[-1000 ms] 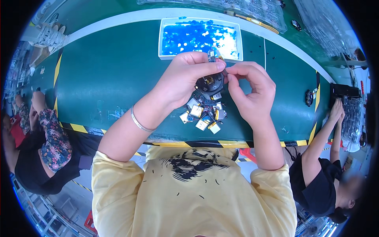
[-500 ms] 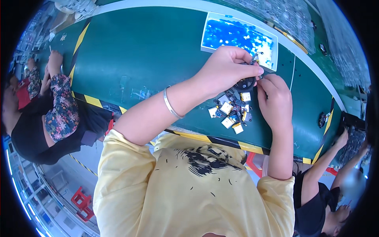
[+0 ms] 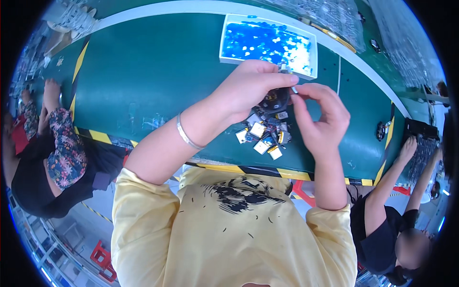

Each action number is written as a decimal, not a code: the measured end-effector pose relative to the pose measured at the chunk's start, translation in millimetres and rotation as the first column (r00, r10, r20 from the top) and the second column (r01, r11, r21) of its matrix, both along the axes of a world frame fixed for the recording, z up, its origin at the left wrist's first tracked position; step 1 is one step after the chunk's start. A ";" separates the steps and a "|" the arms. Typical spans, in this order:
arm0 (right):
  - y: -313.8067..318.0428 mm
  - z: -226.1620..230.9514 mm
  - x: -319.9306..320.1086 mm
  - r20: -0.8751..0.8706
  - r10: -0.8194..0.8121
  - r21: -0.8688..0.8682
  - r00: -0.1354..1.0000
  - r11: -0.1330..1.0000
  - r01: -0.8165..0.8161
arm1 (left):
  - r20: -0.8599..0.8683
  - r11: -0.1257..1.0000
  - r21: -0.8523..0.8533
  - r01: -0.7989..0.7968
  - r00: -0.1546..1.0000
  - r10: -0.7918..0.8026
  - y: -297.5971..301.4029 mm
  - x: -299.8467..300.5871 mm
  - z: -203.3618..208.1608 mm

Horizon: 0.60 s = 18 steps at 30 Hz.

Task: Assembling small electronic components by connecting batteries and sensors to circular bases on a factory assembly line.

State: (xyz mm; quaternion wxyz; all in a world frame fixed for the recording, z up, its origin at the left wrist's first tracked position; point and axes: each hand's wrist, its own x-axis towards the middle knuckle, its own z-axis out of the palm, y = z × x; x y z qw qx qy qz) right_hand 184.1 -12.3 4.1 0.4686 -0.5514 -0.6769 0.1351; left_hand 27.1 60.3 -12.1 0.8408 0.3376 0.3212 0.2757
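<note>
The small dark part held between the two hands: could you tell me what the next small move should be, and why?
Probably bring the right hand a touch closer, so its fingertips meet the small dark part that the left hand pinches. The two hands are nearly touching above the pile of small square parts on the green table, with a thin pale piece between the right fingertips.

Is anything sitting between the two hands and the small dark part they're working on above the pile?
Nothing visible does. The left hand and right hand both already have their fingers on the small dark part, held just above the pile of small components on the green table. The white tray lies beyond the hands.
</note>
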 end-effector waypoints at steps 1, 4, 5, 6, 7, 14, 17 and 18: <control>1.3 -1.8 2.4 -0.023 0.004 0.032 1.000 0.999 -0.003 | 0.033 0.999 -0.037 0.018 0.999 -0.017 0.3 1.1 3.1; -0.5 -1.1 3.1 -0.104 -0.041 0.002 0.994 0.999 0.041 | 0.010 0.998 -0.046 0.046 0.999 -0.045 2.8 3.9 3.0; -1.1 -3.1 5.1 -0.145 -0.045 -0.030 0.988 0.999 0.041 | -0.005 0.996 -0.062 0.059 0.998 -0.059 2.9 3.2 4.8; -1.8 -4.9 6.3 -0.185 -0.052 -0.063 0.981 0.997 0.041 | 0.024 0.994 -0.082 0.069 0.997 -0.068 3.5 0.8 6.4; -2.7 -2.8 6.6 -0.302 -0.035 -0.128 0.953 0.992 -0.004 | 0.056 0.991 -0.102 0.083 0.995 -0.078 4.2 -0.4 7.7; -4.1 7.3 12.7 -0.538 -0.055 -0.208 0.841 0.976 -0.068 | 0.137 0.968 -0.035 0.249 0.960 -0.242 15.5 -16.2 27.1; -6.2 9.4 8.3 -0.552 -0.008 -0.160 0.834 0.982 -0.096 | 0.182 0.959 -0.050 0.280 0.946 -0.267 19.5 -19.7 27.3; -6.4 10.7 7.6 -0.552 -0.015 -0.162 0.834 0.983 -0.090 | 0.183 0.957 -0.051 0.287 0.944 -0.273 19.6 -19.7 27.5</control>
